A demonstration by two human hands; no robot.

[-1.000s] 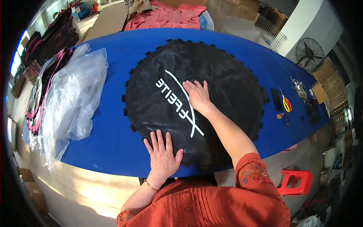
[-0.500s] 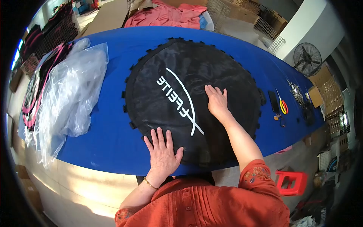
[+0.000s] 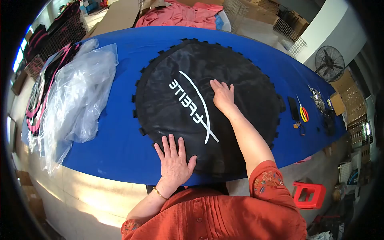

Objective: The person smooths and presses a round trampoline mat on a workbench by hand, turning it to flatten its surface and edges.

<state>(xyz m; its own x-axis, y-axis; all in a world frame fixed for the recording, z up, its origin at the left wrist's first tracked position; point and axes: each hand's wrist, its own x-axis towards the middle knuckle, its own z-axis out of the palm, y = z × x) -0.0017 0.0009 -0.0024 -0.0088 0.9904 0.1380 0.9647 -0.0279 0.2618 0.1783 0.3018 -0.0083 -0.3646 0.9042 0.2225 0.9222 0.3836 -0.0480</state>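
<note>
A round black trampoline mat (image 3: pixel 176 108) lies flat on the blue table, with short dark tabs spaced around its edge. White lettering and a curved line on it read mirrored. My left hand (image 3: pixel 175 162) rests palm down on the mat's near left edge, fingers spread. Nearer its middle, right of the white curve, my right hand (image 3: pixel 223 96) lies on the black fabric with fingers stretched out. Neither hand holds anything.
Clear plastic bags (image 3: pixel 82 96) lie over pink-and-black pieces at the left. Yellow-and-red-handled scissors (image 3: pixel 304 114), a dark flat object (image 3: pixel 293 109) and metal pieces (image 3: pixel 318 100) sit at the right. Beyond are a fan (image 3: pixel 329 64) and a red stool (image 3: pixel 310 195).
My right hand has slid left and a little away from me across the mat. My left hand keeps its place on the near edge. The view has shifted slightly.
</note>
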